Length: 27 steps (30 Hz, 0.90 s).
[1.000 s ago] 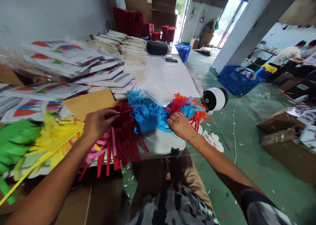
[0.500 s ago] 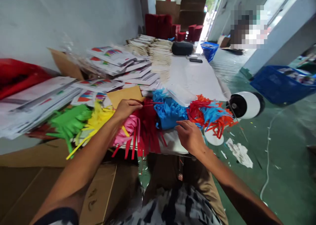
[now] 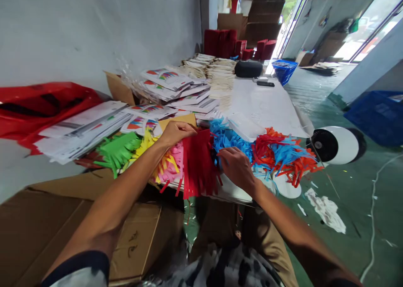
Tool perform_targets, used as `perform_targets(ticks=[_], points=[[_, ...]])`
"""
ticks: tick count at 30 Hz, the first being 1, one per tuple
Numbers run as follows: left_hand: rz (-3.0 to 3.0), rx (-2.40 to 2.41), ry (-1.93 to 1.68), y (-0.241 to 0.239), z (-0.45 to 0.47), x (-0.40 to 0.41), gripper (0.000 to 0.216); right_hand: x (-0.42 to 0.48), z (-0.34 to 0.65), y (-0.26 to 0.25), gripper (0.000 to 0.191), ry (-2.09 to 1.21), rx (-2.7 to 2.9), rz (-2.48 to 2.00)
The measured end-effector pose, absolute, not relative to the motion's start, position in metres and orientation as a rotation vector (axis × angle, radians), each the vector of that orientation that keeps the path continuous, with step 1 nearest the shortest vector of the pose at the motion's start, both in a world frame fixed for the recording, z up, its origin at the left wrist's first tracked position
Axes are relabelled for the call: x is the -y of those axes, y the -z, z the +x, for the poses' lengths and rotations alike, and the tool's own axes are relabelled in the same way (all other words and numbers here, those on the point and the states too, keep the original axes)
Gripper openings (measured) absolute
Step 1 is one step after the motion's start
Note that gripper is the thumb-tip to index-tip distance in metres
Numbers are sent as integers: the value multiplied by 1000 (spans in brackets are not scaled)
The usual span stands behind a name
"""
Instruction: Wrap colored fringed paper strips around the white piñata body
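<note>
Piles of fringed paper lie along the near edge of a white table point(image 3: 267, 106): green point(image 3: 118, 150), yellow and pink point(image 3: 168, 167), dark red point(image 3: 198, 165), blue point(image 3: 228, 138) and a red-orange-blue mix point(image 3: 283, 154). My left hand point(image 3: 176, 132) is closed in a pinch on the top edge of the red fringe. My right hand point(image 3: 236, 165) is closed at the seam between the red and blue fringes, gripping the red fringe's right side. A tan card point(image 3: 178, 121) lies just behind my left hand.
Stacks of printed sheets point(image 3: 170, 85) cover the table's left side. A clear plastic tray point(image 3: 244, 125) rests on the blue fringe. A small white fan point(image 3: 333, 144) is at the right edge. Cardboard boxes point(image 3: 63, 219) stand below left. A blue crate point(image 3: 376, 117) sits on the green floor.
The view swung left. My right hand moved left from the blue fringe to the edge of the red fringe. My left hand stayed pinched on the red fringe, which now stands more gathered.
</note>
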<state>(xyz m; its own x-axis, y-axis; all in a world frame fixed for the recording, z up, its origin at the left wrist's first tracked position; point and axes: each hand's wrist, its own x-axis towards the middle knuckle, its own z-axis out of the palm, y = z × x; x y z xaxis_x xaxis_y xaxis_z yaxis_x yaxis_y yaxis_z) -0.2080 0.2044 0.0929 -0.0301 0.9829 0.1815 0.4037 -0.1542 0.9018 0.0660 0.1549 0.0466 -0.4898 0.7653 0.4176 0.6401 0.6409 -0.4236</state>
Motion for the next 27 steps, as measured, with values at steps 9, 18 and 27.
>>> perform_targets(ticks=[9, 18, 27], points=[[1752, -1403, -1191, -82, -206, -198, 35, -207, 22, -48, 20, -836, 1811, -1175], [1717, -1420, -1231, -70, -213, -190, 45, -210, 18, -40, 52, -1317, 1590, -1075], [1548, -1716, -1392, -53, -223, -179, 44, -211, 27, -36, 50, -1260, 1577, -1111]])
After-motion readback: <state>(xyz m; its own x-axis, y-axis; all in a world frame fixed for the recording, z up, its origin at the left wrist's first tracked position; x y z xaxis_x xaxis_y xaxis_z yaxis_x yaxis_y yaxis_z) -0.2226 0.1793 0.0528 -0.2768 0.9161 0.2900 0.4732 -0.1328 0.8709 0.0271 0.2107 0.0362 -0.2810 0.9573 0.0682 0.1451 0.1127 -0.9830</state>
